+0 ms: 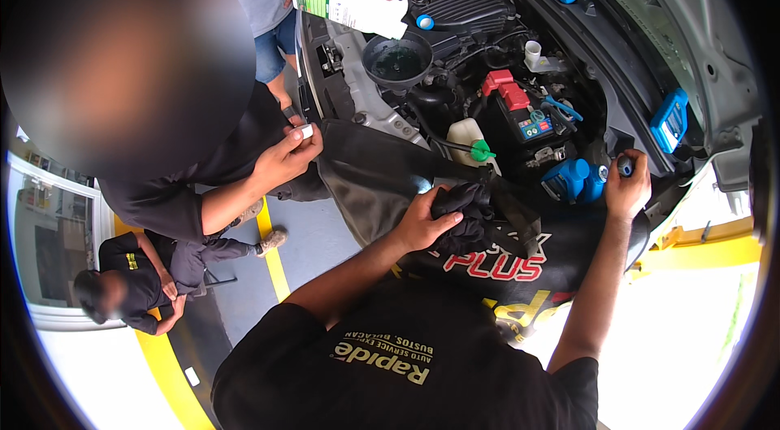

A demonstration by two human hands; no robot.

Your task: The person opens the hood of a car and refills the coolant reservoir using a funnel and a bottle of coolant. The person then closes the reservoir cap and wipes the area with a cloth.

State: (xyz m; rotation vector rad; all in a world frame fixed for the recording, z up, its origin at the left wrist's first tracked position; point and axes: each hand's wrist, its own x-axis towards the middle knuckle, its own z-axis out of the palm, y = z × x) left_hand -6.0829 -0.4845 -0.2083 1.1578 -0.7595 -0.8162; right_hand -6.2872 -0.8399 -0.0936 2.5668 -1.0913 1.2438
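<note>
A car's engine bay (382,117) fills the upper right under a raised hood (723,48), its near side hung with a black cover (581,239) bearing red and yellow lettering. To the left, a grey floor (313,223) is crossed by yellow stripes, and a seated person (146,267) in dark clothes is by a pale wall. A co-worker (171,194) in black stands close to the front of the car, pinching a small white piece (305,131) in one hand; another hand tips a white jug (341,3) over a dark funnel (375,64). Inside the bay are a battery (532,128) with a red terminal cover (508,90) and a whitish reservoir (463,141) with a green cap (484,151); blue bottles (566,182) stand just beside the right hand. Above the covered edge, the person's left hand (421,227) has its fingers closed round a black cloth (471,223), thumb laid along it; the cloth looks soft, matt and bunched into loose folds. Farther right, the right hand (632,193) curls its fingers round a dark, rounded piece (625,165), of which only a short end shows, smooth and shiny; what it is cannot be told.
</note>
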